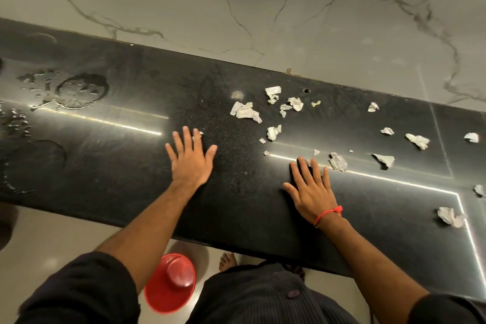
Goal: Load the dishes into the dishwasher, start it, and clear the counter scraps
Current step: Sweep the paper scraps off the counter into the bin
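Paper scraps (247, 112) scattered on counter (131, 171) right half, water puddles (79, 91) left, bin (170, 283) on floor below

Right hand (311, 192) hides one paper scrap (311, 164); another scrap (480, 190) cropped.

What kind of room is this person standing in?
Probably a home kitchen: a long polished black stone counter runs along a white veined marble wall, with water puddles at one end and crumpled white paper scraps scattered across it.
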The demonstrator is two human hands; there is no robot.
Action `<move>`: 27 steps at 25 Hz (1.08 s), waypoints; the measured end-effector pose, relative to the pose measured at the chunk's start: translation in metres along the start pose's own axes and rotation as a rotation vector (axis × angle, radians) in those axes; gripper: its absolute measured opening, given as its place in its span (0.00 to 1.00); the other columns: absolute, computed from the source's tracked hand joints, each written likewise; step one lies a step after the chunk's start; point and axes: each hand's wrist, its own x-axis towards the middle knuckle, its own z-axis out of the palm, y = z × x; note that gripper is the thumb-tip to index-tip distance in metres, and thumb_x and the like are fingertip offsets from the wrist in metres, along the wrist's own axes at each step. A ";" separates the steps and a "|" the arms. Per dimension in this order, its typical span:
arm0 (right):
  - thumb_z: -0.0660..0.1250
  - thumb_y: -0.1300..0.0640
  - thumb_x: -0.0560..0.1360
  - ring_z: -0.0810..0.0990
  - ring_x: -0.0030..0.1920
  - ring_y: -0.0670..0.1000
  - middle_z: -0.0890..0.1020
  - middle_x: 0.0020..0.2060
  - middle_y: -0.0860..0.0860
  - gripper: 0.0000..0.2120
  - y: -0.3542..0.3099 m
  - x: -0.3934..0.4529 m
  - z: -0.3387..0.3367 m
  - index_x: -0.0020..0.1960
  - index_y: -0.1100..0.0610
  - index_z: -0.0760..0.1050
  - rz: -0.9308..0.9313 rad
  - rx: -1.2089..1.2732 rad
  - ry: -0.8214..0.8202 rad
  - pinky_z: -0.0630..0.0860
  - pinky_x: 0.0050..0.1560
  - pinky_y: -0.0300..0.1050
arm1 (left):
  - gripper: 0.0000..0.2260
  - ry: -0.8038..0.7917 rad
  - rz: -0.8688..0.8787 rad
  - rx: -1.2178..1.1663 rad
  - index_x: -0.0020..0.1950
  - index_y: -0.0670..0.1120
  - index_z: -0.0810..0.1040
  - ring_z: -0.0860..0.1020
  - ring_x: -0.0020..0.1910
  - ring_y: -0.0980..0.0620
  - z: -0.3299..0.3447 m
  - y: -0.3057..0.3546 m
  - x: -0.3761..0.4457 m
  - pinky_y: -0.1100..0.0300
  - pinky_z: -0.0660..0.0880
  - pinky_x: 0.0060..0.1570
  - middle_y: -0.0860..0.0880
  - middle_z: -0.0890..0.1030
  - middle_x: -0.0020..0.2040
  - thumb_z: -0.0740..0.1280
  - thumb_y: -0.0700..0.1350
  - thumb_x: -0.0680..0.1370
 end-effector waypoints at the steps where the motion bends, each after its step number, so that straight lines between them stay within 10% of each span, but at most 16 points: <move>1: 0.32 0.32 0.76 0.33 0.78 0.56 0.42 0.80 0.50 0.38 0.010 -0.004 -0.002 0.81 0.50 0.42 0.037 0.030 0.012 0.34 0.77 0.58 | 0.34 -0.016 0.077 0.012 0.82 0.47 0.44 0.38 0.80 0.39 0.008 0.028 -0.004 0.38 0.34 0.74 0.44 0.41 0.83 0.44 0.65 0.83; 7: 0.40 0.38 0.82 0.36 0.79 0.55 0.43 0.80 0.53 0.32 0.014 -0.045 -0.003 0.81 0.52 0.45 -0.055 0.126 0.103 0.39 0.79 0.56 | 0.29 -0.173 0.579 -0.160 0.82 0.43 0.41 0.37 0.81 0.46 0.031 0.145 -0.034 0.44 0.41 0.79 0.48 0.44 0.83 0.48 0.53 0.86; 21: 0.35 0.33 0.77 0.32 0.78 0.57 0.36 0.79 0.52 0.39 0.108 -0.055 0.003 0.81 0.53 0.39 0.229 0.211 0.077 0.35 0.77 0.58 | 0.29 -0.068 0.317 -0.183 0.83 0.44 0.47 0.38 0.81 0.44 0.043 0.117 -0.038 0.42 0.39 0.79 0.44 0.42 0.83 0.52 0.54 0.85; 27: 0.58 0.51 0.82 0.69 0.70 0.59 0.75 0.64 0.58 0.16 0.066 -0.066 0.008 0.63 0.59 0.75 -0.231 0.303 0.376 0.61 0.74 0.61 | 0.28 -0.201 0.542 -0.018 0.83 0.45 0.48 0.38 0.81 0.42 0.074 0.218 -0.064 0.41 0.37 0.77 0.47 0.44 0.83 0.50 0.55 0.86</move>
